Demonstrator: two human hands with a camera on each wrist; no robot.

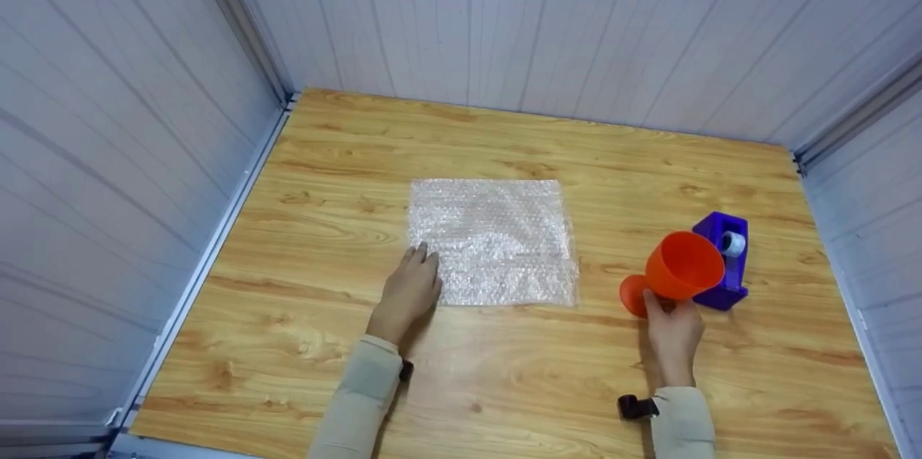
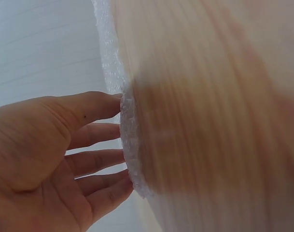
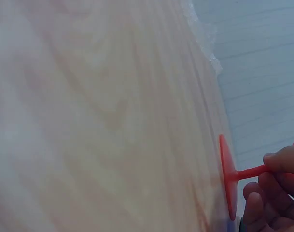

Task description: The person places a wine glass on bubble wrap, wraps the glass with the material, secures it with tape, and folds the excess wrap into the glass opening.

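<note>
A sheet of clear bubble wrap [image 1: 497, 243] lies flat on the wooden table. My left hand [image 1: 412, 290] rests on its lower left edge; in the left wrist view the fingertips [image 2: 115, 99] touch the bubble wrap [image 2: 130, 135] with the fingers extended. To the right, my right hand [image 1: 675, 333] pinches the stem of an orange plastic goblet [image 1: 684, 266]. The right wrist view shows the goblet's round base [image 3: 228, 178] at the table surface and its stem between thumb and fingers. Whether the base bears on the table I cannot tell.
A purple tape dispenser [image 1: 733, 275] with a white roll stands just right of the goblet, partly behind it. Pale panel walls [image 1: 468, 27] enclose the table [image 1: 346, 149] at the back and both sides.
</note>
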